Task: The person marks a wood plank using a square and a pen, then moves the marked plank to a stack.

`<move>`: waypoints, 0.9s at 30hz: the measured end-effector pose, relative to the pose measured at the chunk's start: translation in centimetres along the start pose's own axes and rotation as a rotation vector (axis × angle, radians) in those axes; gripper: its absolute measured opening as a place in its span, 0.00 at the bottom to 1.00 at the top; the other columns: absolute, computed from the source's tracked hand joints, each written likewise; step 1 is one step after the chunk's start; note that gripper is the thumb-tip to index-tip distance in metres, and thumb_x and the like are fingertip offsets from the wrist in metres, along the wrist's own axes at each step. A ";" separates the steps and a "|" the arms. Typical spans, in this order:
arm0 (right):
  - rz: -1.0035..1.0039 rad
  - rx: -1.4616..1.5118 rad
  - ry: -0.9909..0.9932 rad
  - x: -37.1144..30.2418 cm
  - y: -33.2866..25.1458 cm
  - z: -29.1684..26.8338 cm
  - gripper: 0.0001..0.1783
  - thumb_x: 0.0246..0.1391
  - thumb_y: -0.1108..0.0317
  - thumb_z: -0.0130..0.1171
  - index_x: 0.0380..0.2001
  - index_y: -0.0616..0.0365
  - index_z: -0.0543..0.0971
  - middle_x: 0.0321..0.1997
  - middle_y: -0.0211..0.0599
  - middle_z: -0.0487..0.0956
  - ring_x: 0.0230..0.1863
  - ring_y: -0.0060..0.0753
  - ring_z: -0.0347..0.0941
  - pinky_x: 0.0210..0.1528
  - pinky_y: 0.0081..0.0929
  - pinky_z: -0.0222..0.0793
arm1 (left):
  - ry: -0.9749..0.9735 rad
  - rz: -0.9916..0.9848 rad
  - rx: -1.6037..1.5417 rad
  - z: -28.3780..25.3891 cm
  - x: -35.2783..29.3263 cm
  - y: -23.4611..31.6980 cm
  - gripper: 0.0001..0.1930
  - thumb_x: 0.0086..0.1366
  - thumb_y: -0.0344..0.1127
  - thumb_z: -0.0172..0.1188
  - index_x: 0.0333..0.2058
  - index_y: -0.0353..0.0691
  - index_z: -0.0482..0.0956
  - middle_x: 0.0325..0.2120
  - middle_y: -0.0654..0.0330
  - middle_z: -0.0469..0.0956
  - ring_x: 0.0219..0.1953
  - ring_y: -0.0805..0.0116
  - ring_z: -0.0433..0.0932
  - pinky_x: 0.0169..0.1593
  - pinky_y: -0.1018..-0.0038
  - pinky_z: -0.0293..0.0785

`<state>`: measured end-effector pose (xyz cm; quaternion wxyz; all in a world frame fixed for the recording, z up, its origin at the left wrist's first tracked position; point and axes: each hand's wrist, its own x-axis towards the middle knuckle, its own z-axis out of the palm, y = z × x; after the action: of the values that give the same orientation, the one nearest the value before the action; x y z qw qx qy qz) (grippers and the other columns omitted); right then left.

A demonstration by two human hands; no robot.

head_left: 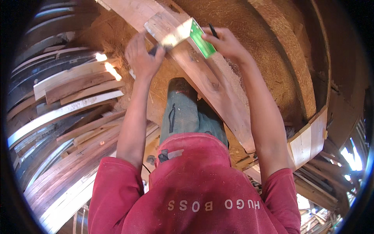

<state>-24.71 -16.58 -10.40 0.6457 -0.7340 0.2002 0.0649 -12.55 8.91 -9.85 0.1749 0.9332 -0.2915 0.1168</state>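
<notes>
A short pale wood block (161,28) lies across a long wooden plank (212,82) in front of me. At the block's right end is a flat green rectangular plate (203,39) with pale lines. My right hand (229,45) closes its fingers on the plate's right edge; a black pen-like stick (213,30) also pokes up from that hand. My left hand (142,56) is beside the block's left end, fingers stretched, thumb apart. A dark thing (153,50) shows by the left thumb; I cannot tell what it is or whether it is held.
Stacked boards (78,87) fill the left side. Sawdust (269,50) covers the ground around the plank. A curved-looking timber (298,66) runs along the right, with a pale board (307,144) lower down. My legs (187,111) are beside the plank.
</notes>
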 end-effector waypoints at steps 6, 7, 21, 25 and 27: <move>0.174 0.125 0.113 -20.6 -1.1 2.1 0.18 0.66 0.55 0.61 0.43 0.60 0.86 0.31 0.22 0.79 0.36 0.18 0.72 0.40 0.26 0.69 | -0.885 0.010 -0.609 -7.2 -12.1 2.5 0.35 0.55 0.53 0.72 0.58 0.45 0.76 0.46 0.47 0.83 0.45 0.48 0.84 0.50 0.58 0.79; 0.203 0.167 0.164 -23.4 -0.6 3.5 0.18 0.67 0.54 0.61 0.42 0.59 0.86 0.31 0.23 0.79 0.37 0.18 0.73 0.41 0.26 0.69 | -0.924 0.033 -0.605 -7.9 -14.7 3.1 0.34 0.54 0.53 0.72 0.57 0.45 0.77 0.46 0.47 0.83 0.45 0.47 0.84 0.49 0.57 0.80; 0.169 0.209 0.771 -33.0 8.1 8.1 0.19 0.65 0.55 0.63 0.40 0.63 0.85 0.36 0.36 0.86 0.37 0.25 0.83 0.41 0.25 0.80 | -0.786 -0.148 -0.045 -16.1 -26.3 -13.0 0.28 0.57 0.45 0.72 0.54 0.42 0.77 0.42 0.44 0.84 0.45 0.43 0.83 0.48 0.53 0.79; 0.019 0.173 0.733 -30.8 6.9 8.9 0.11 0.56 0.64 0.68 0.38 0.61 0.87 0.38 0.37 0.88 0.38 0.28 0.84 0.46 0.28 0.79 | -0.717 -0.426 -0.056 -19.7 -29.9 -17.6 0.23 0.55 0.45 0.71 0.46 0.38 0.81 0.37 0.43 0.84 0.42 0.43 0.84 0.45 0.53 0.78; 0.011 0.152 0.705 -30.1 8.3 8.9 0.11 0.54 0.65 0.70 0.37 0.60 0.87 0.38 0.38 0.88 0.40 0.29 0.84 0.46 0.28 0.79 | -0.695 -0.401 -0.048 -20.0 -32.4 -18.6 0.23 0.55 0.44 0.71 0.45 0.37 0.81 0.37 0.43 0.84 0.42 0.43 0.84 0.45 0.53 0.78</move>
<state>-53.80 -2.31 -8.85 0.5893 -0.6601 0.4189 -0.2039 -29.97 47.41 -6.83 0.1071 0.9510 -0.1483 -0.2493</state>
